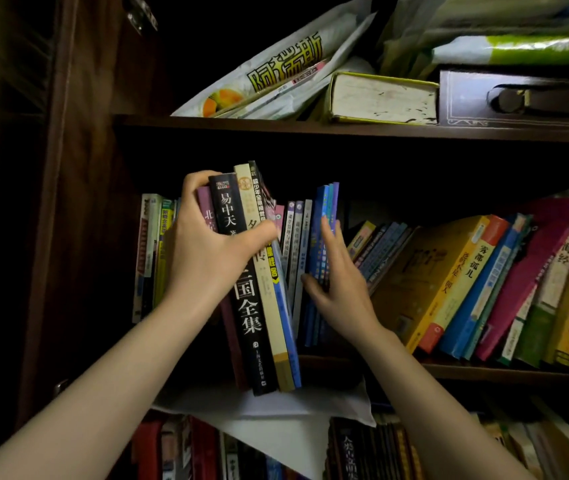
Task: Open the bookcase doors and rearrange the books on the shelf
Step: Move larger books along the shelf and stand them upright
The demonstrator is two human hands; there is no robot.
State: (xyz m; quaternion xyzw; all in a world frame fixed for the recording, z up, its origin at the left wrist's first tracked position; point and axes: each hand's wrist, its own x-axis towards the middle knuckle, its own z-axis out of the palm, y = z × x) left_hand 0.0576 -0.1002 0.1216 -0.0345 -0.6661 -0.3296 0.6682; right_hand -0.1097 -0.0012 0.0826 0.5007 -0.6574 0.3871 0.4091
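A dark wooden bookcase [79,202] fills the view, its door already swung open to the left of both hands. Above the hands, an upper shelf holds a magazine, a thick book lying flat [381,98] and a dark case. Level with the hands runs the middle shelf [484,372], the one being sorted. To the right of the right hand, a long row of colourful books leans leftward, led by a big yellow book [425,278].

The left hand [203,251] grips a bundle of about four books [252,306], fingers curled over their tops and thumb across the spines. The bundle stands nearly upright, long axis vertical, and is pulled forward so its lower ends hang out past the shelf edge toward the viewer.

Just right of it, the right hand [338,289] lies open, fingers straight, pressing against thin blue books [324,237] and holding nothing. Between the two hands stand a few slim grey books.

The bundle seems ready to go back onto the shelf; the left hand carries it, while the right appears to brace the neighbours aside.
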